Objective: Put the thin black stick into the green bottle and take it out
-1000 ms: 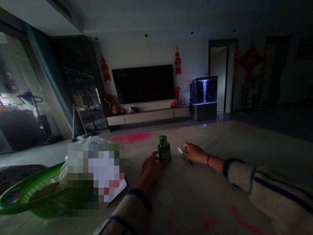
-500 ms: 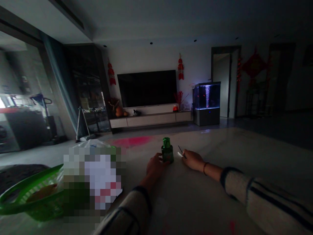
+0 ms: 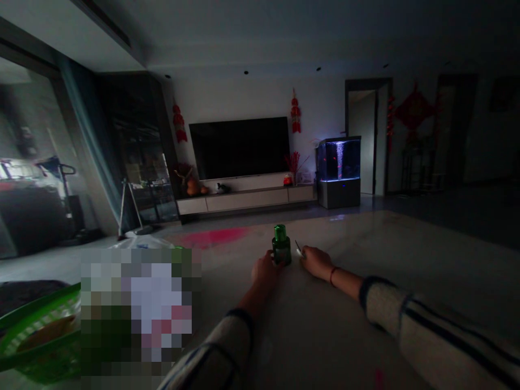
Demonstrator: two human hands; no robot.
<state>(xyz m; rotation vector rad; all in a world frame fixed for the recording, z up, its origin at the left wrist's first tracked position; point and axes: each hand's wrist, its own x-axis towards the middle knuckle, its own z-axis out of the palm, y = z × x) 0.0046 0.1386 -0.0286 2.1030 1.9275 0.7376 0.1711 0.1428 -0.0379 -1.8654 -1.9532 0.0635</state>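
A small green bottle (image 3: 281,248) with a shiny green cap stands upright on the pale tabletop (image 3: 325,325). My left hand (image 3: 265,270) is closed around its lower left side, thumb and fingers against the glass. To the right of the bottle, my right hand (image 3: 318,262) pinches a thin dark stick (image 3: 298,246) that points up and left. A small white piece shows beside the stick at the fingertips; its kind is too dark and small to make out. Between the stick and the bottle is a narrow gap.
At the left sits a green plastic basket (image 3: 49,360), with a blurred-out patch beside it. A pink patch (image 3: 215,236) marks the table's far side. Beyond are a television (image 3: 239,147), a low cabinet (image 3: 244,199) and a lit fish tank (image 3: 339,160).
The view has turned slightly right. My left hand and the bottle have shifted a little to the right, so the gap to the stick in my right hand is smaller.
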